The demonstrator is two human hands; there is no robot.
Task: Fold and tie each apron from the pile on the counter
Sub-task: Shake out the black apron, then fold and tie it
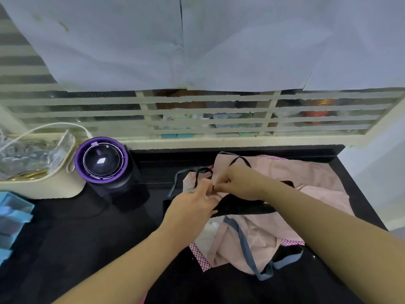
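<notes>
One cream tray (43,187), far left. One purple-rimmed round appliance (101,160). One black counter (87,227). Left hand (192,202) and right hand (238,183), fingers curled, each pinching one thin black tie (202,171). One pile of pink aprons (263,238), perhaps two or three, lying on the counter's right side under both hands.

Single head-worn wide-angle view, forward and down, close over the counter (87,227)
</notes>
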